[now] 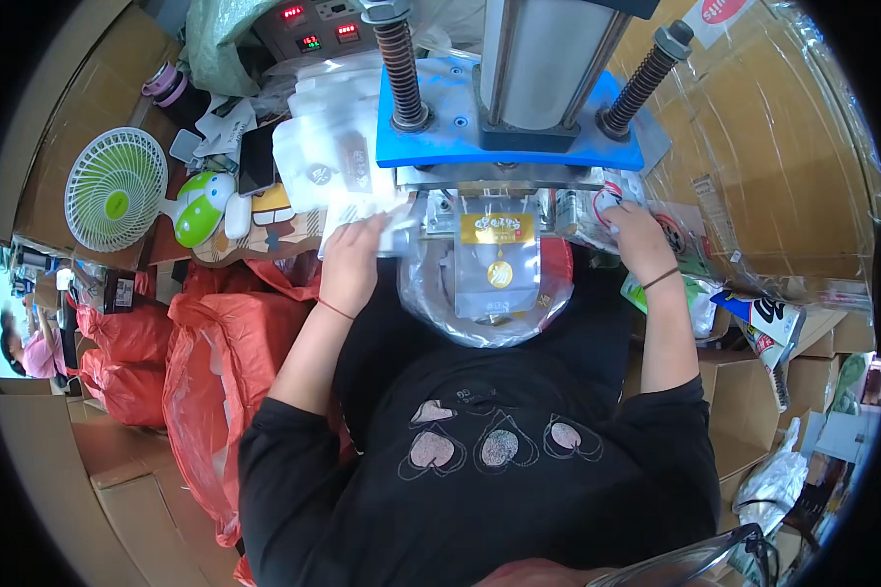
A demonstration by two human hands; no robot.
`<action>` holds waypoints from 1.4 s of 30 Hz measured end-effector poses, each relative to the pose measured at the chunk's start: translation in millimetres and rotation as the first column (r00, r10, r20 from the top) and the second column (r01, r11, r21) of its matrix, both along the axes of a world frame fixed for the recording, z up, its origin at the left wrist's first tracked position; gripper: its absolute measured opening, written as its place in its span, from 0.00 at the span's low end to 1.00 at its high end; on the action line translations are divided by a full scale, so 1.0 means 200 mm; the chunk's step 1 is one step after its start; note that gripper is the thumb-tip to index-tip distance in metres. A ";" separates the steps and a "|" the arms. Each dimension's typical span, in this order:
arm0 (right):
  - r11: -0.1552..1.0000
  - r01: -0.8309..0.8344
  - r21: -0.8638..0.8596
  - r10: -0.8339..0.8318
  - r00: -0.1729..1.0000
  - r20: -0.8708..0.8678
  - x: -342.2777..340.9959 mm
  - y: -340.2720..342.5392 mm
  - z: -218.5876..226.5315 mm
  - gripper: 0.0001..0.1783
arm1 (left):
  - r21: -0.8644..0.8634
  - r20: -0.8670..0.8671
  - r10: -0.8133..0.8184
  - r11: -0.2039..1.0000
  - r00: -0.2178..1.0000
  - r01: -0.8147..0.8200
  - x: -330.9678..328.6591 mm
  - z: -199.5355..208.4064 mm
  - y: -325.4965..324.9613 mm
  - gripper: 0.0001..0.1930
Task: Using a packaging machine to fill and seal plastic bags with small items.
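A clear pouch (497, 264) with a gold rectangular label and a round gold seal hangs at the centre of the frame, its top under the blue plate (509, 132) of the press. A stack of white pouches (328, 161) lies at upper centre-left. The left hand (350, 259) sits just left of the hanging pouch, fingers curled on a white pouch (387, 227). The right hand (636, 230), just right of it, rests closed over printed packets (597, 210); its grip cannot be told. Red bags (215, 362) fill the left
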State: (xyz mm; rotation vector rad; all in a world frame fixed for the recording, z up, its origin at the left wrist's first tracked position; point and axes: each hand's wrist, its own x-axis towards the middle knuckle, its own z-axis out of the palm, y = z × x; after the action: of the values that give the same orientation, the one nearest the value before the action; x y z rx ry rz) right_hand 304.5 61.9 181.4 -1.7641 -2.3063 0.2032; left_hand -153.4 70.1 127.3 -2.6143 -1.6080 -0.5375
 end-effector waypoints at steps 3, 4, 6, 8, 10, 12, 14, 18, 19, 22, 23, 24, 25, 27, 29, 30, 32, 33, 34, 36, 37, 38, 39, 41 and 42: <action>0.999 0.019 0.048 -0.020 1.000 0.023 -0.02 -0.01 0.01 0.11 | -0.248 0.655 0.256 0.961 0.711 -0.118 -0.04 -0.09 -0.02 0.11; 0.997 0.034 0.062 -0.035 0.999 0.016 -0.04 -0.01 0.02 0.11 | -0.251 0.656 0.255 0.961 0.710 -0.114 -0.02 -0.08 -0.03 0.11; 0.996 0.047 0.076 -0.048 0.999 0.015 -0.07 -0.02 0.06 0.11 | -0.434 0.817 0.334 0.893 0.470 0.118 0.04 -0.06 -0.10 0.09; 0.988 0.077 0.132 -0.041 0.967 -0.252 -0.12 -0.04 0.12 0.10 | -0.483 0.857 0.395 0.840 0.331 0.248 0.11 -0.02 -0.15 0.08; 0.983 0.093 0.156 -0.027 0.924 -0.380 -0.19 -0.07 0.12 0.10 | -0.544 0.806 0.380 0.778 0.454 0.314 0.18 0.03 -0.19 0.08; 0.977 -0.053 -0.208 -0.155 0.497 -0.854 -0.28 -0.11 0.09 0.07 | -0.574 0.779 0.358 0.738 0.515 0.355 0.27 0.08 -0.21 0.08; 0.974 -0.158 -0.165 -0.093 0.387 -0.917 -0.47 -0.14 0.14 0.07 | -0.560 0.731 0.241 0.746 0.639 0.360 0.35 0.14 -0.23 0.09; 0.976 -0.216 -0.014 0.093 0.476 -0.874 -0.61 -0.12 0.21 0.07 | -0.603 0.758 0.265 0.634 0.596 0.484 0.45 0.12 -0.26 0.09; 0.978 -0.205 0.038 0.151 0.574 -0.805 -0.62 -0.10 0.22 0.07 | -0.612 0.777 0.314 0.576 0.545 0.542 0.47 0.11 -0.26 0.09; 0.952 -0.303 -0.054 0.191 0.721 -0.666 -0.50 -0.07 0.23 0.09 | -0.576 0.802 0.466 0.440 0.372 0.689 0.55 0.12 -0.31 0.10; 0.933 -0.343 -0.107 0.220 0.780 -0.585 -0.47 -0.06 0.23 0.11 | -0.533 0.789 0.544 0.376 0.285 0.758 0.56 0.12 -0.32 0.11; 0.932 -0.346 -0.109 0.222 0.780 -0.585 -0.45 -0.06 0.23 0.11 | -0.533 0.788 0.546 0.378 0.283 0.757 0.58 0.12 -0.32 0.11; 0.948 -0.301 -0.103 0.174 0.761 -0.625 -0.45 -0.06 0.22 0.13 | -0.554 0.748 0.591 0.304 0.302 0.775 0.59 0.11 -0.32 0.11; 0.973 -0.209 -0.096 0.083 0.710 -0.700 -0.42 -0.06 0.22 0.17 | -0.576 0.660 0.668 0.155 0.345 0.802 0.60 0.10 -0.32 0.12; 0.992 -0.126 0.023 0.123 0.890 -0.439 -0.32 -0.02 0.16 0.19 | -0.587 0.658 0.673 0.180 0.336 0.789 0.58 0.09 -0.27 0.11; 0.983 -0.076 0.165 0.099 0.986 -0.137 -0.25 0.00 0.13 0.21 | -0.599 0.657 0.677 0.200 0.332 0.776 0.57 0.08 -0.23 0.11; 0.946 -0.072 0.316 0.020 0.986 0.166 -0.18 0.02 0.06 0.23 | -0.612 0.656 0.679 0.225 0.329 0.758 0.56 0.08 -0.13 0.11; 0.961 -0.084 0.262 0.053 0.991 0.123 -0.15 0.02 0.04 0.23 | -0.590 0.639 0.716 0.223 0.280 0.776 0.56 0.07 -0.07 0.11; 0.972 -0.104 0.210 0.089 0.993 0.077 -0.14 0.02 0.03 0.23 | -0.567 0.620 0.751 0.228 0.229 0.791 0.56 0.07 -0.01 0.11; 0.978 -0.127 0.163 0.124 0.992 0.029 -0.15 0.02 0.04 0.23 | -0.544 0.601 0.780 0.238 0.176 0.805 0.56 0.07 0.02 0.11; 0.992 -0.119 0.035 0.118 0.993 0.029 -0.15 0.00 0.04 0.23 | -0.561 0.600 0.778 0.244 0.185 0.791 0.55 0.07 0.02 0.12; 0.990 -0.109 -0.094 0.112 0.993 0.029 -0.16 -0.02 0.05 0.23 | -0.579 0.598 0.777 0.251 0.195 0.776 0.55 0.07 0.01 0.14; 0.971 -0.093 -0.221 0.103 0.994 0.032 -0.16 -0.04 0.07 0.23 | -0.594 0.597 0.776 0.255 0.206 0.763 0.54 0.07 0.02 0.16; 0.977 -0.133 -0.167 0.137 0.991 0.013 -0.13 -0.06 0.08 0.22 | -0.699 0.677 0.684 0.481 0.273 0.529 0.51 -0.01 0.03 0.21; 0.978 -0.173 -0.116 0.174 0.985 -0.005 -0.11 -0.08 0.08 0.22 | -0.694 0.713 0.597 0.676 0.368 0.248 0.47 -0.06 0.04 0.25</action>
State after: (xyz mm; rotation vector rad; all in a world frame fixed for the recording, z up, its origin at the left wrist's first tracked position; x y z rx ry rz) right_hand 282.6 46.6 197.5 -1.6142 -2.4993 0.3698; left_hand -58.5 78.1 115.6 -2.4751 -2.9455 -2.0707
